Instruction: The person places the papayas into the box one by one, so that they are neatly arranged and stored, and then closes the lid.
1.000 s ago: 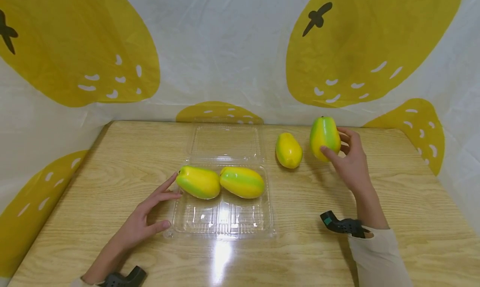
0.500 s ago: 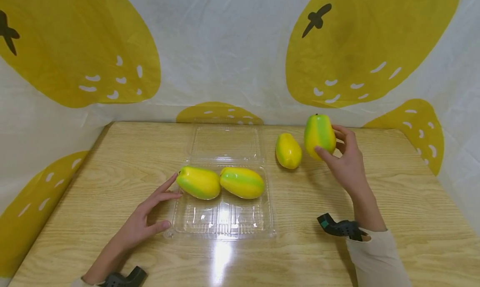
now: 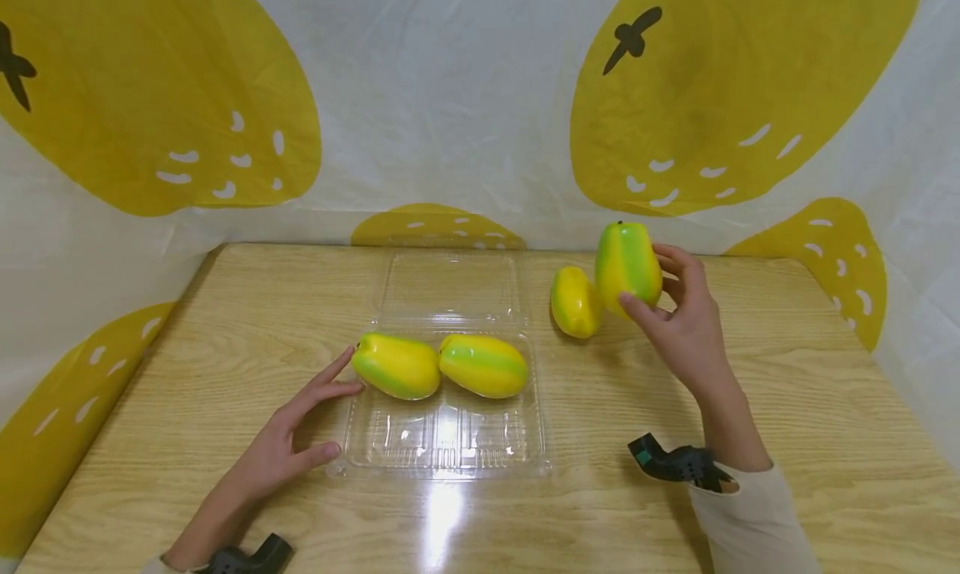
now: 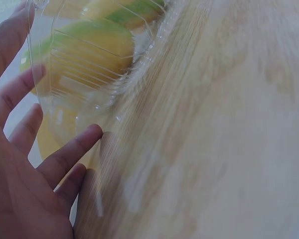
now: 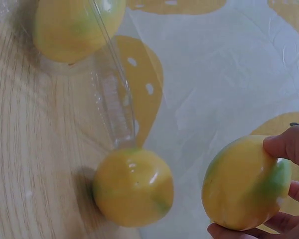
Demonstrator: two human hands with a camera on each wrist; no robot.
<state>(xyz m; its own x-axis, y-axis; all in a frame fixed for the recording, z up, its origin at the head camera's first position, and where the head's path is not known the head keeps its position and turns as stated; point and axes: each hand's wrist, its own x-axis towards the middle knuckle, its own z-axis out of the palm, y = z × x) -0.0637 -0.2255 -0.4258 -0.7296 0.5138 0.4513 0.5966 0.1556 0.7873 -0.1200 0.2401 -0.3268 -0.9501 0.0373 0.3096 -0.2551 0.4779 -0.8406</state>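
My right hand (image 3: 686, 324) grips a yellow-green papaya (image 3: 628, 266), thumb in front and fingers behind, raised over the back right of the table. Just left of it a smaller-looking papaya (image 3: 575, 303) lies on the wood and is partly overlapped by the held one. Two more papayas, a left one (image 3: 396, 366) and a right one (image 3: 483, 366), lie end to end in the clear plastic clamshell box (image 3: 450, 466). At the box's left side rests my left hand (image 3: 281, 445), fingers spread and fingertips at the wall. In the left wrist view, those fingers (image 4: 70, 154) are extended along the clear plastic.
The box's clear lid (image 3: 450, 282) lies folded back toward the rear of the wooden table (image 3: 247, 341). Behind the table hangs a white cloth (image 3: 450, 99) with large yellow fruit prints. Each wrist carries a black camera mount (image 3: 678, 464).
My right hand has carried its papaya leftward and slightly up, until it overlaps the one lying on the table in the head view. The left hand and the box have stayed put.
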